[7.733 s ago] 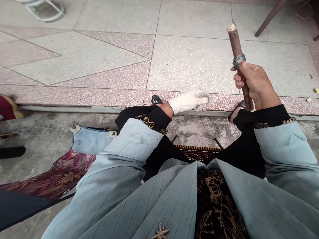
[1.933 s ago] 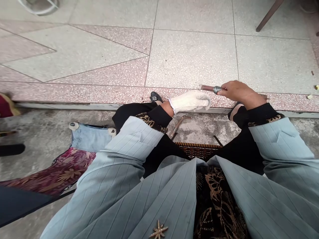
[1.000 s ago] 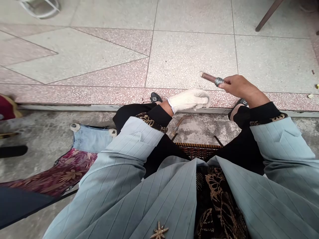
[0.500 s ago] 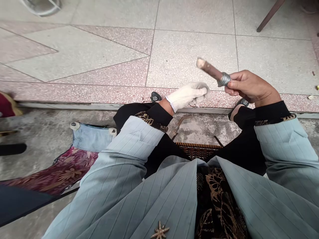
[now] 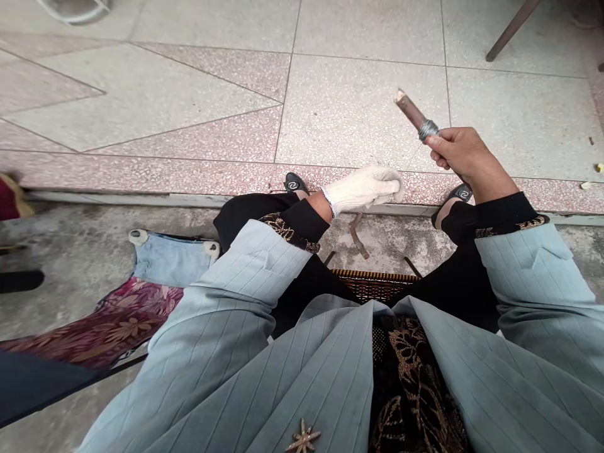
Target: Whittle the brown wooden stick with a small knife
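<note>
My right hand point(image 5: 455, 151), bare, is closed round a short wooden stick point(image 5: 411, 112) wound with a coil of silvery wire point(image 5: 428, 130). The stick's pale cut end points up and left. To its left, my left hand point(image 5: 370, 189) wears a white knitted glove, with thumb and fingers pinched together. A faint thin line, apparently wire, runs from the coil down towards the glove; its end inside the fingers is hidden. Below the glove is a second, slightly bent brown stick point(image 5: 359, 236); I cannot tell whether it hangs or touches the ground.
A low step edge point(image 5: 189, 200) of pinkish speckled tile crosses in front of my feet. A woven wicker seat edge point(image 5: 375, 284) shows between my knees. To the left lies patterned cloth with a denim piece point(image 5: 172, 259). A dark furniture leg point(image 5: 512, 30) stands at upper right.
My right hand has turned the wire-wound stick, its cut end now higher and further right. My left hand has shifted slightly right. The bent stick below has swung to a steeper angle.
</note>
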`<state>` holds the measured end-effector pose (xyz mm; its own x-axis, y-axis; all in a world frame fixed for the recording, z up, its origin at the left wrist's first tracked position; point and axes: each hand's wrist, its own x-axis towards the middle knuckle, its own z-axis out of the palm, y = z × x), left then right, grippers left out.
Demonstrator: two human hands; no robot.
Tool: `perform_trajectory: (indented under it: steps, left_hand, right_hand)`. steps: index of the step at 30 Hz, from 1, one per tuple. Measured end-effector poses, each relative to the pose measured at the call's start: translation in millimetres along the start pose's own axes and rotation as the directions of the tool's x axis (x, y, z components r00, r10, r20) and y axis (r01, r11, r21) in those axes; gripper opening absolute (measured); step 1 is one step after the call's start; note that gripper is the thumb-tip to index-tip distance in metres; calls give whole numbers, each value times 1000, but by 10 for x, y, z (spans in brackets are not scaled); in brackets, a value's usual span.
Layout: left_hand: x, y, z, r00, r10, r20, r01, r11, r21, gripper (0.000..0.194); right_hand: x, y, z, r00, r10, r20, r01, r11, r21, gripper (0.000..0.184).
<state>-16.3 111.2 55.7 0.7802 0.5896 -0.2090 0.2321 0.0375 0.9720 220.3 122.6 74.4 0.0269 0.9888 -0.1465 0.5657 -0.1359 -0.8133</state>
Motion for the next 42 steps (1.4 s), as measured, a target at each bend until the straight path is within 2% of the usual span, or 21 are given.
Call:
perform_trajectory:
  steps: [4, 6, 7, 9, 11, 12, 13, 14, 16, 17, 19, 21, 24, 27, 29, 32, 34, 36, 39, 41, 42]
  left_hand:
    - [-44, 57, -64, 999, 35, -5, -34, 992, 118, 22]
    - [-44, 47, -96, 999, 38, -3, -37, 986, 162, 19]
    - [-39, 34, -110, 999, 37, -3, -36, 985, 170, 18]
    - [-27, 4, -140, 1000, 24, -5, -23, 989, 147, 15]
    - [-27, -2, -174, 1000, 7, 2, -7, 996, 91, 15]
    - [-33, 9, -192, 1000, 8, 14, -9, 998, 61, 16]
    - [-43, 31, -210, 999, 20, 36, -21, 999, 37, 19]
    - [-54, 61, -227, 997, 36, 69, -38, 999, 19, 22]
    - [-71, 128, -254, 992, 74, 106, -75, 997, -2, 30]
    - [-73, 157, -264, 991, 87, 102, -88, 996, -1, 34]
    - [-60, 189, -281, 994, 97, 59, -99, 995, 29, 40]
    - [-28, 179, -296, 996, 84, 30, -86, 991, 105, 43]
    - [43, 106, -296, 996, 46, 77, -66, 957, 284, 45]
    - [121, 11, -261, 989, 72, 129, -123, 884, 450, 44]
    - [161, -42, -239, 981, 84, 174, -162, 852, 498, 42]
    - [180, -79, -256, 975, 56, 215, -167, 822, 544, 40]
    - [167, -66, -315, 979, 47, 199, -152, 816, 557, 37]
    - [146, -30, -403, 986, 36, 165, -121, 832, 541, 32]
    - [134, 21, -537, 996, 25, 88, -65, 869, 490, 26]
    - [140, 31, -595, 997, 8, 81, -43, 899, 435, 25]
    - [144, 29, -612, 995, -2, 99, -38, 916, 400, 26]
  right_hand:
    - [38, 50, 11, 986, 60, 154, 16, 892, -452, 35]
    - [22, 33, 19, 937, 125, 327, 78, 835, -544, 33]
    - [6, 16, 13, 886, 163, 435, 112, 833, -542, 32]
    - [-42, -27, -29, 733, 214, 646, 143, 879, -454, 32]
    - [-111, -82, -110, 584, 180, 792, 106, 950, -294, 34]
    - [-150, -113, -155, 552, 124, 825, 71, 978, -195, 35]
    - [-189, -145, -197, 560, 48, 827, 36, 996, -83, 37]
    - [-223, -176, -229, 609, -47, 792, 12, 999, 51, 39]
    - [-261, -235, -254, 740, -218, 636, 15, 951, 309, 45]
    - [-257, -259, -246, 801, -257, 541, 33, 921, 389, 47]
    - [-199, -292, -202, 893, -235, 384, 53, 902, 429, 51]
    - [-89, -294, -148, 952, -157, 261, 45, 920, 389, 54]
    - [95, -225, -86, 986, -89, 141, 40, 948, 317, 55]
    - [204, -110, -17, 996, -40, 83, 29, 991, 133, 51]
    - [220, -44, 59, 996, 32, 88, -23, 995, -102, 46]
    - [191, 23, 195, 980, 121, 159, -32, 880, -474, 38]
    - [156, 58, 250, 948, 138, 288, 57, 815, -576, 34]
    - [117, 82, 253, 875, 126, 467, 167, 827, -536, 31]
    - [67, 71, 185, 678, 69, 732, 243, 919, -312, 31]
    - [43, 20, 132, 548, 13, 837, 233, 958, -168, 33]
    - [34, -14, 109, 508, -13, 861, 226, 967, -119, 35]
